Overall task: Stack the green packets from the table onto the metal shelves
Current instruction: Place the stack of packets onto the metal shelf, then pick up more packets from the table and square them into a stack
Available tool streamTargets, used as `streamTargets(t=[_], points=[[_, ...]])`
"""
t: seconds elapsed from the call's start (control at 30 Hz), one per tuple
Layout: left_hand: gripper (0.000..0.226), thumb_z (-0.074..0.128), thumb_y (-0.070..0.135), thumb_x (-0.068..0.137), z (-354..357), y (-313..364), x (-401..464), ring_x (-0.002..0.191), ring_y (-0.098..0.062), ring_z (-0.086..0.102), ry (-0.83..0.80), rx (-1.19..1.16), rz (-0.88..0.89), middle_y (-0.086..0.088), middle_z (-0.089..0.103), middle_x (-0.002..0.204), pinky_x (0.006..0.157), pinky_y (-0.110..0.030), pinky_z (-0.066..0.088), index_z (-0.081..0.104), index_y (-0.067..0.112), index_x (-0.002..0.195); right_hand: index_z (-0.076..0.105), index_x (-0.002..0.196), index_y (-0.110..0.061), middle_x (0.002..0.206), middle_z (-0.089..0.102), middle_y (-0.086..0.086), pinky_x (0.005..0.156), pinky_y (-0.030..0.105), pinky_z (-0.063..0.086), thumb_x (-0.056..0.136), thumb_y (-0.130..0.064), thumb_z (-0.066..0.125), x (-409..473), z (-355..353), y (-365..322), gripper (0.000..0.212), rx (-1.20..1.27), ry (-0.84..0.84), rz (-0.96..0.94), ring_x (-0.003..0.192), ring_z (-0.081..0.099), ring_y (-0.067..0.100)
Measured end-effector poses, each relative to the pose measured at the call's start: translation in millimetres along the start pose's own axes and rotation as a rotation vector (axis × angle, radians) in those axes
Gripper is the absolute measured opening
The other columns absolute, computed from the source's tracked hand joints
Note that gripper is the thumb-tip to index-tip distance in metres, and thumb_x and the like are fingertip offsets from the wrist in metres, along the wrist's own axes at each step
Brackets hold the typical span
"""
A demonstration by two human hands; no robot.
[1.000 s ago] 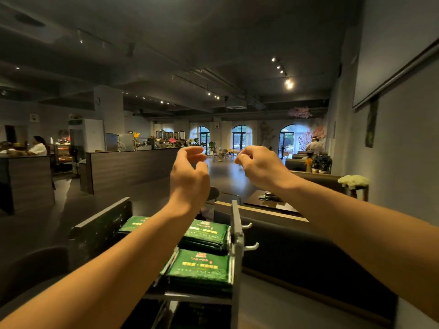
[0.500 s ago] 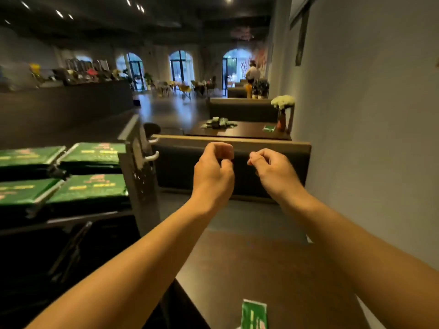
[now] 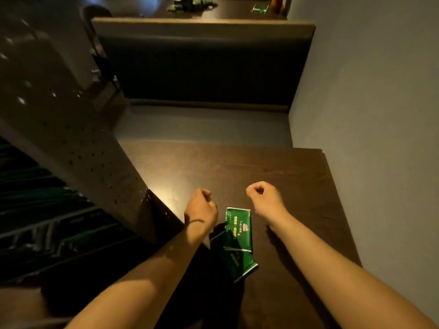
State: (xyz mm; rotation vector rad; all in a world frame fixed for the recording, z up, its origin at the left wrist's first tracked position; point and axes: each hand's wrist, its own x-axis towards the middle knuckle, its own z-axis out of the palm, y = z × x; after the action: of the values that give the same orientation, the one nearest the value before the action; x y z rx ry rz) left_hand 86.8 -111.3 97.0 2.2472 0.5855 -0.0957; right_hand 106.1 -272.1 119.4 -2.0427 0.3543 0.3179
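Observation:
Two green packets lie on the dark wooden table [image 3: 273,176] between my forearms. The upper packet [image 3: 238,227] overlaps the lower packet [image 3: 237,261], which is partly in shadow. My left hand [image 3: 200,207] hovers just left of them, fingers curled shut, holding nothing. My right hand [image 3: 266,200] hovers just right of them, also a loose fist with nothing in it. The metal shelf unit [image 3: 78,148] with a perforated side panel stands at the left; its dim shelves [image 3: 38,210] hold dark green packets.
A grey wall [image 3: 368,91] runs along the table's right edge. A dark bench back [image 3: 204,65] stands beyond the table's far edge. Behind it another table [image 3: 228,8] carries green items.
The view has tilted down from the room to the table. Both fists have come down over the table, and the two green packets have come fully into view.

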Motion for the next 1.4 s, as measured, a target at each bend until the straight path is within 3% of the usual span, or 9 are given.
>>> streamTargets(t=[0.17, 0.4, 0.6, 0.77, 0.87, 1.0, 1.17, 1.27, 1.4], points=[[0.033, 0.058, 0.011, 0.083, 52, -45, -14, 0.096, -0.026, 0.053, -0.047, -0.202, -0.442, -0.01, 0.047, 0.111, 0.087, -0.032, 0.046, 0.041, 0.012, 0.11, 0.054, 0.105, -0.018, 0.119, 0.058, 0.007, 0.084, 0.033, 0.043, 0.09, -0.043, 0.061, 11, 40, 74, 0.03, -0.36, -0.069, 0.179, 0.114, 0.054, 0.028], [0.034, 0.051, 0.004, 0.09, 65, -47, -16, 0.106, -0.026, 0.049, -0.125, -0.289, -0.58, -0.018, 0.042, 0.13, 0.099, -0.036, 0.043, 0.037, 0.007, 0.121, 0.039, 0.125, -0.021, 0.128, 0.04, 0.004, 0.086, 0.041, 0.045, 0.08, -0.049, 0.072, -4, 65, 84, 0.061, -0.604, -0.046, 0.15, 0.12, 0.045, 0.03], [0.043, 0.057, 0.006, 0.089, 71, -56, -19, 0.11, -0.028, 0.055, -0.143, -0.309, -0.47, -0.014, 0.043, 0.133, 0.097, -0.042, 0.048, 0.039, 0.01, 0.127, 0.024, 0.142, -0.025, 0.142, 0.036, 0.005, 0.09, 0.039, 0.044, 0.083, -0.031, 0.072, -21, 66, 88, 0.077, -0.613, -0.187, 0.152, 0.128, 0.044, 0.028], [0.038, 0.061, 0.0, 0.085, 81, -68, -32, 0.107, -0.026, 0.057, -0.131, -0.294, -0.376, -0.014, 0.051, 0.125, 0.095, -0.038, 0.05, 0.048, 0.006, 0.12, 0.015, 0.15, -0.018, 0.147, 0.033, 0.009, 0.102, 0.035, 0.039, 0.084, -0.012, 0.067, -44, 78, 96, 0.083, -0.556, -0.149, 0.167, 0.132, 0.04, 0.029], [0.034, 0.062, -0.004, 0.081, 83, -79, -40, 0.107, -0.025, 0.058, -0.112, -0.336, -0.312, -0.014, 0.055, 0.117, 0.091, -0.03, 0.048, 0.051, 0.01, 0.109, 0.041, 0.136, -0.015, 0.13, 0.05, 0.006, 0.096, 0.032, 0.044, 0.08, -0.018, 0.072, -45, 82, 105, 0.064, -0.249, -0.072, 0.275, 0.118, 0.053, 0.024], [0.043, 0.058, -0.011, 0.078, 76, -79, -52, 0.1, -0.013, 0.06, -0.127, -0.395, -0.174, -0.003, 0.059, 0.109, 0.081, -0.017, 0.048, 0.051, 0.021, 0.106, 0.064, 0.105, -0.016, 0.094, 0.073, 0.0, 0.083, 0.042, 0.057, 0.079, -0.012, 0.064, -51, 82, 109, 0.027, 0.255, -0.089, 0.422, 0.087, 0.069, 0.019], [0.044, 0.058, -0.007, 0.084, 55, -73, -66, 0.108, -0.004, 0.057, -0.121, -0.504, 0.02, 0.004, 0.058, 0.117, 0.083, -0.006, 0.045, 0.051, 0.016, 0.121, 0.058, 0.102, -0.025, 0.095, 0.069, -0.007, 0.066, 0.01, 0.047, 0.087, 0.0, 0.062, -69, 56, 82, 0.029, 0.306, -0.04, 0.088, 0.081, 0.065, -0.003], [0.047, 0.057, -0.003, 0.084, 46, -76, -72, 0.118, 0.0, 0.052, -0.146, -0.457, 0.144, 0.009, 0.058, 0.121, 0.092, -0.004, 0.038, 0.053, 0.02, 0.125, 0.058, 0.097, -0.025, 0.092, 0.065, -0.01, 0.069, 0.008, 0.046, 0.086, 0.002, 0.064, -81, 47, 72, 0.03, 0.315, 0.009, -0.099, 0.084, 0.062, -0.004], [0.049, 0.054, -0.005, 0.08, 46, -79, -78, 0.114, 0.0, 0.056, -0.225, -0.403, 0.239, 0.008, 0.062, 0.116, 0.099, -0.016, 0.042, 0.057, 0.019, 0.122, 0.059, 0.098, -0.028, 0.096, 0.065, -0.012, 0.079, 0.009, 0.046, 0.083, 0.007, 0.061, -83, 52, 79, 0.038, 0.352, 0.0, -0.106, 0.094, 0.062, -0.001]])
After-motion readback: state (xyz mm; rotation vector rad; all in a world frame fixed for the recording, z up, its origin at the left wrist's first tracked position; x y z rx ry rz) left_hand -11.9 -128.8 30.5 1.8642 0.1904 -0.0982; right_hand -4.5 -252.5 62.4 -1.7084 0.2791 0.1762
